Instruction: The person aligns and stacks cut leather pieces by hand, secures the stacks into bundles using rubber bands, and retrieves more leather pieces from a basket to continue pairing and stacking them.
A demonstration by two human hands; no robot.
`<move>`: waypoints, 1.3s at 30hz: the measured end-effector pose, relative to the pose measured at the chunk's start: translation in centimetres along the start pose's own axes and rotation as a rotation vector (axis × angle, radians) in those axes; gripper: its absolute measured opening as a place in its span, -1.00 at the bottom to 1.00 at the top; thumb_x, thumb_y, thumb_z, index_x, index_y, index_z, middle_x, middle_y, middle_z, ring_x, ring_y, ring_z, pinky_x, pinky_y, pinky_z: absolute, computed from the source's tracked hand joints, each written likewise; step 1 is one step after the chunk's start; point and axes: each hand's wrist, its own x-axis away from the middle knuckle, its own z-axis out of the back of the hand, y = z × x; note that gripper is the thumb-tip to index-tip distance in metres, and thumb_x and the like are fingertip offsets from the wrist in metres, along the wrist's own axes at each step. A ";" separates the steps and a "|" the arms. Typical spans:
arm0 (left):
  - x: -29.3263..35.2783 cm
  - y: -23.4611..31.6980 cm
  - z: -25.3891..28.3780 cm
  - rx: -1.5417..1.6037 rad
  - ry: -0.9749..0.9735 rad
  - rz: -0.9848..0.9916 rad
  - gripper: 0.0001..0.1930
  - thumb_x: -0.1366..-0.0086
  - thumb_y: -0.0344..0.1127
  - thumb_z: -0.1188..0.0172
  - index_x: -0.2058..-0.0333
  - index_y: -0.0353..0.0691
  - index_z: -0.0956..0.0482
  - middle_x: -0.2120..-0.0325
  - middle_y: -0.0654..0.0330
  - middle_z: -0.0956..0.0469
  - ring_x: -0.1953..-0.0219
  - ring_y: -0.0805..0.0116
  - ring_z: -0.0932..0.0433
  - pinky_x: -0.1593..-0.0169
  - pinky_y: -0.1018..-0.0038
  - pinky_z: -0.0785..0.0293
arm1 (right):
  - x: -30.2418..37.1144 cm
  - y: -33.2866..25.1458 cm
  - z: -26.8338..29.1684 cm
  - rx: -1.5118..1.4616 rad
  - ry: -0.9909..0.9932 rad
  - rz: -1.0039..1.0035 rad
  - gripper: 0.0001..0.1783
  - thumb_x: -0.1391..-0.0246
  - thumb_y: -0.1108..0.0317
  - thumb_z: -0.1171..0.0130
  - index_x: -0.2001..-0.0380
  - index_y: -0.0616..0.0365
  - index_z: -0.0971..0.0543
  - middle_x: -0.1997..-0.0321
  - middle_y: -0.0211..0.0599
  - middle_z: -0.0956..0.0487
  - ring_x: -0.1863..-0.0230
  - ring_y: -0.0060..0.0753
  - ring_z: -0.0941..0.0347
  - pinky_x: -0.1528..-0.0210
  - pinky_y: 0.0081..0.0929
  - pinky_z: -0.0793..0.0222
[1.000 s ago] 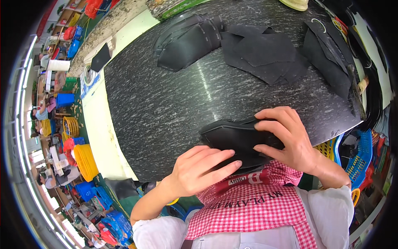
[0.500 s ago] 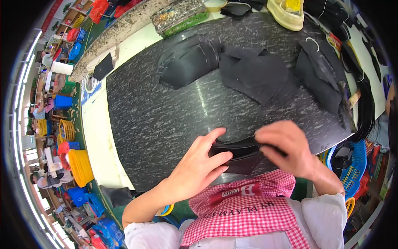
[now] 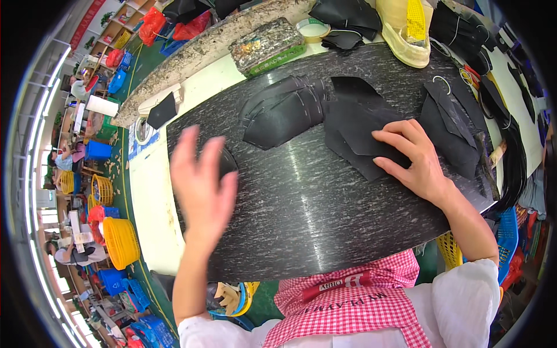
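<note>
Where the dark, speckled stone-like worktop (image 3: 301, 197) curves across the view, the right hand (image 3: 415, 159) lies flat, fingers spread, pressing on a stack of matte black cut leather pieces (image 3: 354, 124) at about two o'clock; nothing is pinched, the palm simply rests on the angular sheets. The left hand (image 3: 200, 185), at nine o'clock, is raised above the worktop with fingers wide apart and holds nothing; a small black piece (image 3: 227, 161) peeks out just behind its fingers, partly hidden. At twelve o'clock of the worktop lies a fan of curved black pieces with pale stitch marks (image 3: 281, 110), just beside the pressed stack. Further black pieces (image 3: 449, 119) lie at three o'clock of the right hand. Beyond the worktop, a pale yellow shoe last (image 3: 403, 35) sits at one o'clock, and a roll of tape (image 3: 312, 29) near it. A yellow plastic basket (image 3: 119, 240) stands at eight o'clock; I cannot tell what is in it.
</note>
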 end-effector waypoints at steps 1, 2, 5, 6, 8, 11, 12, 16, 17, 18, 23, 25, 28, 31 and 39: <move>-1.1 2.0 -0.9 0.227 -0.058 -0.126 -0.34 0.04 -0.49 -0.30 -0.11 -0.23 -0.33 -0.16 -0.05 -0.28 -0.23 -0.05 -0.23 -0.28 0.15 -0.13 | -0.1 -0.1 -0.1 0.021 -0.019 -0.017 -0.68 0.18 0.43 -0.37 0.26 0.17 -0.60 0.21 -0.33 -0.50 0.23 -0.28 -0.41 0.18 -0.41 -0.39; -2.4 4.2 -2.1 0.458 -0.114 -0.248 -0.31 0.04 -0.50 -0.29 -0.14 -0.26 -0.30 -0.17 -0.07 -0.28 -0.23 -0.04 -0.23 -0.28 0.16 -0.13 | -0.2 -0.1 -0.1 0.044 -0.042 -0.033 -0.69 0.17 0.42 -0.37 0.26 0.17 -0.61 0.24 -0.33 -0.49 0.24 -0.27 -0.41 0.18 -0.41 -0.39; -4.1 9.7 -5.9 0.672 -0.174 -0.351 -0.27 -0.09 -0.42 -0.24 -0.22 -0.38 -0.12 -0.15 -0.14 -0.27 -0.20 -0.04 -0.28 -0.24 0.26 -0.27 | -0.1 0.6 -0.2 0.006 -0.017 -0.040 -0.78 0.09 0.44 -0.32 0.29 0.17 -0.62 0.25 -0.32 -0.51 0.22 -0.35 -0.43 0.17 -0.47 -0.38; -3.8 9.9 -7.2 0.717 -0.251 -0.284 -0.27 -0.11 -0.40 -0.22 -0.23 -0.38 -0.09 -0.14 -0.14 -0.27 -0.20 -0.04 -0.28 -0.19 0.28 -0.34 | -0.3 0.8 0.0 -0.010 -0.017 -0.002 -0.78 0.09 0.44 -0.32 0.29 0.17 -0.62 0.25 -0.32 -0.51 0.22 -0.35 -0.43 0.17 -0.47 -0.38; -3.3 10.1 -7.7 0.766 -0.280 -0.327 -0.30 -0.13 -0.41 -0.22 -0.21 -0.41 -0.12 -0.14 -0.11 -0.28 -0.21 -0.01 -0.28 -0.15 0.28 -0.39 | 0.2 1.1 1.7 -0.391 0.066 -0.398 -0.90 -0.04 0.49 -0.19 0.34 0.25 -0.62 0.25 -0.34 -0.54 0.18 -0.47 -0.43 0.17 -0.56 -0.35; -2.3 10.2 -7.8 0.733 -0.194 -0.390 -0.39 -0.12 -0.44 -0.20 -0.16 -0.36 -0.23 -0.13 -0.07 -0.31 -0.19 -0.03 -0.30 -0.18 0.24 -0.36 | 1.3 0.2 4.6 -0.367 0.596 -0.415 -0.85 -0.13 0.45 -0.09 0.30 0.32 -0.57 0.19 -0.35 -0.56 0.15 -0.51 -0.44 0.08 -0.54 -0.32; -2.1 10.0 -7.6 0.730 -0.194 -0.376 -0.39 -0.12 -0.44 -0.20 -0.16 -0.36 -0.23 -0.13 -0.07 -0.31 -0.19 -0.03 -0.30 -0.18 0.24 -0.36 | 2.5 -0.7 4.8 -0.285 0.687 -0.360 -0.82 -0.14 0.40 -0.09 0.28 0.31 -0.56 0.16 -0.34 -0.56 0.14 -0.50 -0.44 0.03 -0.50 -0.32; -5.0 5.7 -7.0 0.572 0.166 -0.297 -0.53 -0.04 -0.51 -0.23 0.00 -0.27 -0.47 0.02 0.03 -0.41 -0.04 0.07 -0.39 -0.06 0.23 -0.36 | 4.6 -7.5 1.4 -0.074 -0.367 0.182 -0.58 0.05 0.18 -0.32 0.12 0.11 -0.55 -0.01 -0.23 -0.50 0.09 -0.38 -0.45 -0.01 -0.33 -0.29; -5.6 4.4 -6.6 0.423 0.187 -0.151 -0.51 -0.03 -0.46 -0.28 0.00 -0.25 -0.48 0.14 0.07 -0.44 0.05 0.10 -0.40 0.00 0.25 -0.34 | 4.9 -8.3 0.4 -0.099 -0.367 0.162 -0.51 0.12 0.17 -0.36 0.09 0.08 -0.55 -0.04 -0.22 -0.49 0.10 -0.33 -0.45 0.01 -0.31 -0.29; -5.5 3.0 -7.6 0.318 0.114 -0.086 -0.50 0.01 -0.37 -0.36 0.02 -0.22 -0.52 0.18 0.10 -0.44 0.09 0.12 -0.39 0.00 0.28 -0.34 | 5.5 -8.6 -0.4 -0.124 -0.369 0.139 -0.44 0.19 0.15 -0.39 0.06 0.06 -0.54 -0.07 -0.22 -0.47 0.10 -0.27 -0.45 0.03 -0.29 -0.29; -5.3 2.0 -8.2 0.310 0.261 -0.241 -0.53 0.04 -0.34 -0.39 0.07 -0.16 -0.57 0.18 0.17 -0.53 0.14 0.17 -0.49 0.02 0.31 -0.37 | 5.8 -7.2 0.4 -0.171 -0.338 -0.006 -0.37 0.18 0.16 -0.37 -0.04 0.05 -0.50 -0.03 -0.17 -0.50 0.04 -0.14 -0.44 -0.03 -0.22 -0.29; -5.6 1.7 -7.6 0.303 0.340 -0.343 -0.65 -0.01 -0.39 -0.35 0.16 -0.17 -0.59 0.25 0.18 -0.54 0.22 0.21 -0.51 0.08 0.35 -0.38 | 5.5 -8.0 0.1 -0.133 -0.340 0.047 -0.36 0.15 0.15 -0.35 -0.07 0.07 -0.48 -0.03 -0.17 -0.50 0.04 -0.14 -0.44 -0.03 -0.22 -0.30; -3.9 4.2 -4.8 0.891 0.242 0.050 -0.79 -0.10 -0.53 -0.27 0.24 -0.21 -0.61 0.38 0.21 -0.56 0.36 0.45 -0.52 0.25 0.53 -0.41 | 6.3 -8.4 0.0 -0.117 -0.323 0.104 -0.29 0.11 0.12 -0.34 -0.12 0.16 -0.42 -0.05 -0.17 -0.49 0.04 -0.11 -0.44 -0.03 -0.24 -0.31; -1.0 6.3 0.1 1.184 -0.137 0.024 -0.75 -0.08 -0.55 -0.30 0.21 -0.27 -0.62 0.32 0.20 -0.61 0.30 0.42 -0.56 0.21 0.54 -0.47 | 8.5 -7.2 0.8 -0.614 -0.001 -0.200 -0.22 0.10 0.05 -0.37 -0.09 0.32 -0.33 -0.05 -0.01 -0.46 -0.03 -0.25 -0.42 -0.03 -0.26 -0.32; 6.5 11.0 0.3 1.449 -0.539 0.594 -0.65 -0.16 -0.48 -0.29 0.04 -0.18 -0.55 0.48 0.31 -0.54 0.56 0.71 -0.43 0.54 0.68 -0.30 | 7.4 -7.9 0.2 -0.496 -0.007 -0.382 -0.83 0.11 0.61 -0.33 0.40 0.20 -0.57 0.58 -0.39 -0.53 0.61 -0.59 -0.48 0.60 -0.65 -0.35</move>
